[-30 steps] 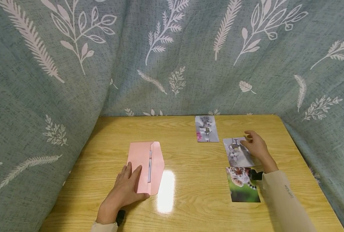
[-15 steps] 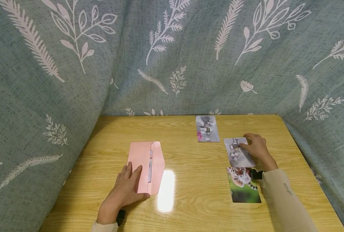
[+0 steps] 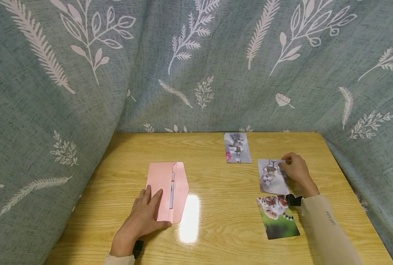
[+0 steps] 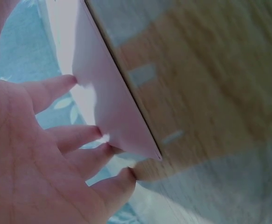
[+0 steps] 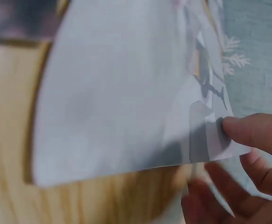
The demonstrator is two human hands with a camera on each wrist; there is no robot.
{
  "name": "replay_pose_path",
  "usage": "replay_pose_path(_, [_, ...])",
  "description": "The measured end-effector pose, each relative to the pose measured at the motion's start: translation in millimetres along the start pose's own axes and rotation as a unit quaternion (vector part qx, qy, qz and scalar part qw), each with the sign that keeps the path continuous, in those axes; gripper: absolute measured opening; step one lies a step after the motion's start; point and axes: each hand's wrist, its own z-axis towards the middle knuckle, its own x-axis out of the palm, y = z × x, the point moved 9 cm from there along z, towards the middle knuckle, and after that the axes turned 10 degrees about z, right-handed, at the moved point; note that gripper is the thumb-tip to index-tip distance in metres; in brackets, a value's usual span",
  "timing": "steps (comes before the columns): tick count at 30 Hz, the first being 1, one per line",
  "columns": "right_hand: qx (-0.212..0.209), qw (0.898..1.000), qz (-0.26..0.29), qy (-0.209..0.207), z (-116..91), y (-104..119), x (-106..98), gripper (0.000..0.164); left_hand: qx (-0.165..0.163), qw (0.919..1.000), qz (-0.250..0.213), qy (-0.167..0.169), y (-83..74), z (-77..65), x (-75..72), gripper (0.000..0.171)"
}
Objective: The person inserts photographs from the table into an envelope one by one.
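My left hand (image 3: 143, 213) rests with spread fingers on a pink envelope (image 3: 158, 175), whose pointed flap lies open to the right. Through the slot along its edge, pale grey card shows. In the left wrist view the fingertips (image 4: 70, 80) touch the envelope (image 4: 110, 98). My right hand (image 3: 295, 170) pinches the far right corner of a grey photo card (image 3: 270, 180) between thumb and fingers. The right wrist view shows this card (image 5: 112, 102) bent, with its corner gripped. Just nearer to me lies a tiger photo card (image 3: 279, 221), close by my right wrist.
Another grey photo card (image 3: 237, 149) with a pink flower lies near the table's back edge. A patterned blue-green curtain (image 3: 229, 110) rises behind and beside the wooden table (image 3: 222, 213). A bright reflection lies right of the envelope.
My right hand has closed on the grey card's corner and shifted it slightly right. The tiger card has slid a little nearer to me and turned. My left hand stays still.
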Motion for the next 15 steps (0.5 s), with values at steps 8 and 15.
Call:
replay_pose_path(8, [0.037,0.997,0.061,0.008,-7.0,-3.7,-6.6,0.039,-0.002,1.0000,0.002,0.004,-1.1,-0.1,-0.2,0.113])
replay_pose_path(15, [0.035,0.986,0.161,0.024,-13.2,-10.3,-4.1,0.046,-0.007,1.0000,0.005,0.005,-1.0,0.0,-0.4,0.113])
